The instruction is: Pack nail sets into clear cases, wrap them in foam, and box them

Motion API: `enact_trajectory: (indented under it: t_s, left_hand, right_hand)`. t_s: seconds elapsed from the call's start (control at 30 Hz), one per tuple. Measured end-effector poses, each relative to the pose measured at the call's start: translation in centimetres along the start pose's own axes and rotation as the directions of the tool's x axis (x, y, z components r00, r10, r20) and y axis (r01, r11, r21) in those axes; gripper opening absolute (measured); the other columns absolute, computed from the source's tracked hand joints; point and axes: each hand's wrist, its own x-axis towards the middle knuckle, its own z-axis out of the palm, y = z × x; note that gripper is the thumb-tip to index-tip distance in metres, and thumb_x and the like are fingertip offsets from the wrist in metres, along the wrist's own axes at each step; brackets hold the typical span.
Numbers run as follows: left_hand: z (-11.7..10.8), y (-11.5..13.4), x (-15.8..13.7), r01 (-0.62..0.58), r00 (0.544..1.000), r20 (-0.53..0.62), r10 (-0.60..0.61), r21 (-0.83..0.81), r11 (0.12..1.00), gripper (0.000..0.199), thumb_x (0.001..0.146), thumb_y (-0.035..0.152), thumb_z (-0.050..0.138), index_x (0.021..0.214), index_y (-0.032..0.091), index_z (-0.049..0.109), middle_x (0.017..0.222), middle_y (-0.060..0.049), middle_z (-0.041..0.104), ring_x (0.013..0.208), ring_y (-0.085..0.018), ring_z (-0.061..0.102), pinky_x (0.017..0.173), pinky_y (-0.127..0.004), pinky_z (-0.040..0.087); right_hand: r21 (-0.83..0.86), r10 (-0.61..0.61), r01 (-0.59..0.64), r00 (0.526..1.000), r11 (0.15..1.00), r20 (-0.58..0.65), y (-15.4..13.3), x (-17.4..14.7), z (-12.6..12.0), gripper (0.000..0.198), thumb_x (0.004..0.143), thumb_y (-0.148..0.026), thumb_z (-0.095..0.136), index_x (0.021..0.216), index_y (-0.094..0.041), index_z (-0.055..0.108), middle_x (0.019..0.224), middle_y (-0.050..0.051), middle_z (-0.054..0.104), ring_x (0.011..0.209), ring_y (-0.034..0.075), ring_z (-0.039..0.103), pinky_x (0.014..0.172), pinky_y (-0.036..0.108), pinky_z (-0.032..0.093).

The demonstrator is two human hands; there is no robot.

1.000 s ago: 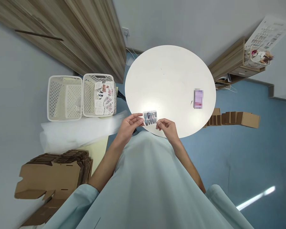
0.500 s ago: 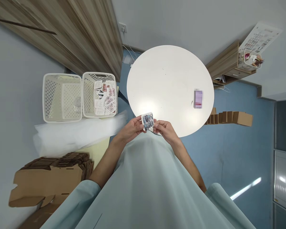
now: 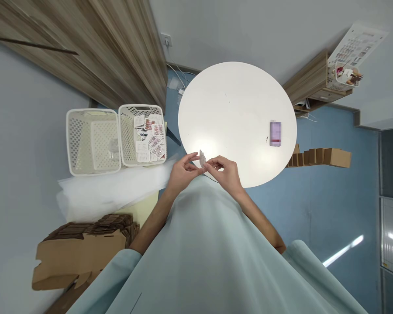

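Note:
A small card of press-on nails point(image 3: 202, 158) is turned nearly edge-on above the near edge of the white round table point(image 3: 236, 100). My right hand point(image 3: 224, 172) pinches its lower right part between thumb and fingers. My left hand point(image 3: 182, 173) is beside the card with its fingers apart. The left index finger stretches toward the card's upper edge, and the left thumb reaches its lower end, close to the right thumb. The nails on the card's face are hardly visible at this angle.
Left of the table, a white basket point(image 3: 123, 150) holds several nail cards, beside another white basket point(image 3: 70, 144). White plastic sheeting point(image 3: 114, 189) and flattened cardboard boxes point(image 3: 81, 253) lie nearer me. A purple box point(image 3: 275, 133) rests on the table's right; brown boxes point(image 3: 337, 158) stand beyond.
The card has turned from face-up to nearly edge-on. My left fingers have loosened and spread, while my right hand keeps its pinch. The view has shifted slightly.

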Motion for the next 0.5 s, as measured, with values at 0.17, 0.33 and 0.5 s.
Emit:
enact_trajectory:
  t_s: [0.17,0.33,0.5]
  left_hand:
    - [-0.8,0.5,-0.4,-0.078,0.995,-0.050,0.083,0.102,0.992,0.079,0.068,0.052,0.096,0.136,0.020,0.073,0.138,-0.015,0.073,0.094,-0.024,0.076,0.090,-0.040,0.062]
    - [-3.0,0.5,-0.8,-0.110,0.991,-0.073,0.110,0.010,0.994,0.072,0.075,0.054,0.090,0.136,0.019,0.073,0.122,-0.013,0.080,0.086,-0.020,0.072,0.080,-0.037,0.060]
    - [-4.9,1.3,-1.0,-0.029,1.000,0.003,0.029,-0.101,0.994,0.069,0.071,0.056,0.094,0.126,0.018,0.077,0.099,-0.009,0.082,0.065,-0.014,0.061,0.062,-0.031,0.052]
  right_hand:
    - [-0.075,0.034,-0.038,0.998,0.996,-0.062,0.4,0.9,1.4,0.022,0.089,-0.047,0.073,0.083,-0.026,0.074,0.082,0.002,0.076,0.074,0.019,0.067,0.073,0.036,0.056]
    - [0.135,0.165,-0.161,0.986,0.978,-0.020,0.8,2.1,0.4,0.031,0.082,-0.054,0.079,0.080,-0.023,0.074,0.073,0.002,0.071,0.069,0.018,0.064,0.068,0.034,0.054]
    - [0.286,0.206,-0.226,0.974,0.931,0.096,0.8,2.6,-0.2,0.035,0.079,-0.056,0.084,0.078,-0.022,0.075,0.071,0.001,0.069,0.070,0.017,0.063,0.068,0.032,0.052]
